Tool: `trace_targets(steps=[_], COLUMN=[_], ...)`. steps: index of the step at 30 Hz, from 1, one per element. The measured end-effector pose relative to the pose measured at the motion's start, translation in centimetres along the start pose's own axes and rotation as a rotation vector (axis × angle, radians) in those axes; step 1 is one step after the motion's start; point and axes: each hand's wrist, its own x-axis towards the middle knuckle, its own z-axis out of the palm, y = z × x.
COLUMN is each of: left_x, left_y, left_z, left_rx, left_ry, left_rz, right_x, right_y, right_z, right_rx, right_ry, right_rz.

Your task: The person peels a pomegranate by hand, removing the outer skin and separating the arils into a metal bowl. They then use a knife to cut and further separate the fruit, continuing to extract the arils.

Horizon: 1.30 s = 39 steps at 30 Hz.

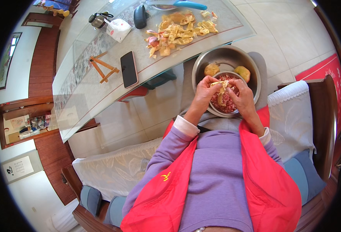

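My left hand (204,94) and my right hand (242,97) meet over a small metal bowl, pinching a piece of pomegranate (221,87) with yellowish rind and pale membrane between the fingertips. Below the fingers, loose red pomegranate seeds (226,105) fill the small bowl (241,77). That bowl sits inside a large stainless steel basin (199,67) resting on my lap. Two whole-looking yellowish pomegranates lie in the basin beyond the small bowl, one on the left (211,70) and one on the right (242,73). My fingers partly hide the piece.
On the glass-topped table (106,95) lie a heap of pomegranate peels (176,33), a smartphone (128,69), a small wooden easel (103,68), a white plastic bag (117,30), a metal flask (97,20), a dark rounded object (140,17) and a blue-handled knife (189,4). The table's edge runs close to the basin.
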Motion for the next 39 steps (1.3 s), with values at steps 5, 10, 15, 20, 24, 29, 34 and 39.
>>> trace_targets(steps=[5,10,15,20,24,29,34,39], left_x=[-0.2,-0.3,-0.4,-0.8,-0.6,-0.2,-0.1,-0.1], left_y=[-0.1,-0.3,0.2,1.0,1.0,0.7,0.6,0.8], left_z=[0.7,0.9,0.9,0.9,0.7,0.2,0.1,0.2], left_rx=[0.243,0.342,0.264,0.030,-0.024,-0.106,-0.205,-0.243], left_ry=[0.040,0.006,-0.016,-0.035,0.004,0.007,-0.012,-0.018], left_rz=[0.143,0.232,0.173,0.031,-0.071,-0.128,-0.170,-0.184], right_x=[-0.2,-0.4,-0.1,-0.2,-0.3,-0.1,-0.2,-0.2], right_y=[-0.5,0.2,1.4,2.2,2.0,1.1,0.9,1.5], right_z=[0.1,0.5,0.6,0.6,0.0,0.0,-0.3,-0.3], right_rx=[-0.125,-0.208,-0.114,0.204,0.390,0.432,0.407,0.353], right_ry=[-0.030,0.021,0.051,0.038,-0.031,-0.020,-0.051,-0.076], right_rz=[0.006,-0.077,-0.115,0.035,0.249,0.206,0.261,0.290])
